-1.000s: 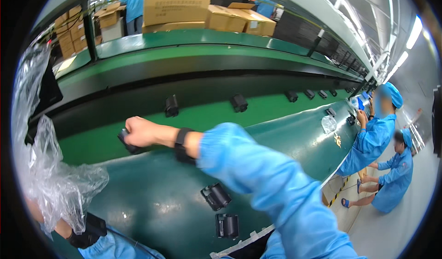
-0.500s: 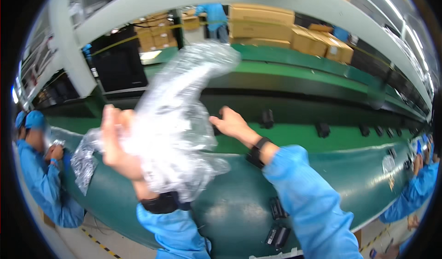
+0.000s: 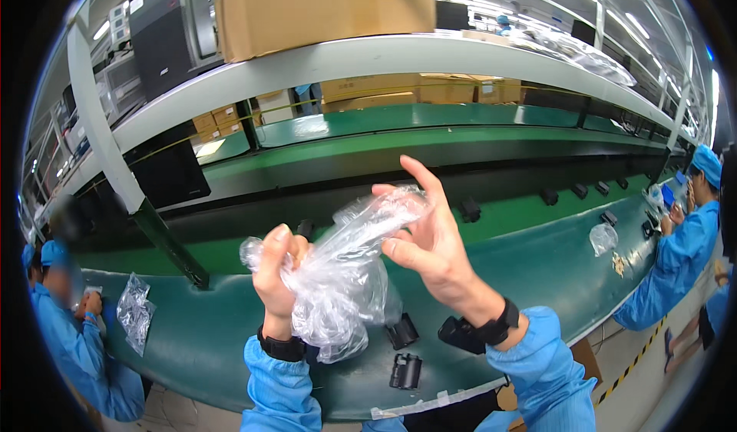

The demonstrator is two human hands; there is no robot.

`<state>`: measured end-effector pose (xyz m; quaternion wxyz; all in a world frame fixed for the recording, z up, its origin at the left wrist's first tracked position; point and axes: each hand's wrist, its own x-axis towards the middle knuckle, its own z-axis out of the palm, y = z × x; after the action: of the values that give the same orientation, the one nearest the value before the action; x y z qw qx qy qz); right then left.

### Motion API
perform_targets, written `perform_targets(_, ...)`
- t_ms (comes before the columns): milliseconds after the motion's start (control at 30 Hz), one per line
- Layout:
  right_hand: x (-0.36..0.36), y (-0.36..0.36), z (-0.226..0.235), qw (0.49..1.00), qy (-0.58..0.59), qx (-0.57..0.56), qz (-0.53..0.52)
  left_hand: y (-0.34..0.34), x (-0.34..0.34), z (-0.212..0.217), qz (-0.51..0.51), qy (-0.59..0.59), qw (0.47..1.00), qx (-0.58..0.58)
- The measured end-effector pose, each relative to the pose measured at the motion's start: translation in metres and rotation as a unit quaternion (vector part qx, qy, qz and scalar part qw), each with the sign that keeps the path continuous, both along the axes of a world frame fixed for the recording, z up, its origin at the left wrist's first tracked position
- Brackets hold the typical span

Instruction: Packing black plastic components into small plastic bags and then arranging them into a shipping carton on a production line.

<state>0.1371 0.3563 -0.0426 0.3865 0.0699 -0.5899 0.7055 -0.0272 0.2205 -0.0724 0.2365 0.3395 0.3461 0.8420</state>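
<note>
A bunch of crumpled clear plastic bags [image 3: 338,301] is gripped in my left hand [image 3: 278,274], whose fingers are closed round it. The upper end of the plastic reaches across to my right hand [image 3: 437,248]. That hand is raised, its thumb and fingers spread apart around the loose end; whether they touch it is hard to tell. Below the hands, small black moulded parts lie on the green worktable [image 3: 345,393]: one part [image 3: 402,331] beside the plastic, another part [image 3: 405,372] nearer the front edge, and a third [image 3: 461,334] partly behind my right wrist.
Past the table runs a green conveyor belt [image 3: 499,225] carrying several black parts [image 3: 548,196]. Another crumpled plastic bag [image 3: 136,314] lies at the left. Co-workers in blue sit on both sides [image 3: 683,240]. A grey shelf beam [image 3: 368,52] crosses above, bearing a large carton [image 3: 322,9].
My right hand has come back from over the belt to the plastic's end, its fingers spreading. The plastic has swung down and bunched in my left hand. The view has tilted up and turned.
</note>
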Motion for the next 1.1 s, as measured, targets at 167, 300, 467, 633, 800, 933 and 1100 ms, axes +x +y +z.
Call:
perform_targets(167,0.038,0.020,-0.001,0.998,-0.056,0.017,-0.019,-0.003,0.012,-0.002,-0.101,-0.012,0.994,-0.044)
perform_targets(300,0.055,0.036,-0.012,0.991,0.004,-0.061,-0.121,0.000,0.002,-0.013,-0.091,0.022,0.990,-0.106)
perform_targets(467,0.082,0.020,0.014,0.912,0.026,0.067,-0.405,-0.030,-0.020,-0.021,0.127,0.041,0.988,-0.077)
perform_targets(633,0.108,-0.013,-0.050,0.763,0.065,0.500,-0.404,-0.059,0.010,-0.088,0.359,0.250,0.858,-0.271)
perform_targets(800,0.120,-0.047,-0.118,0.697,-0.037,0.625,-0.350,-0.098,0.041,-0.135,0.106,0.362,0.799,-0.469)
perform_targets(933,0.131,-0.057,-0.114,0.716,-0.071,0.569,-0.399,-0.119,0.061,-0.130,0.080,0.469,0.722,-0.503)
perform_targets(1100,0.119,-0.070,-0.122,0.762,0.011,0.499,-0.414,-0.143,0.061,-0.149,0.139,0.577,0.654,-0.470)
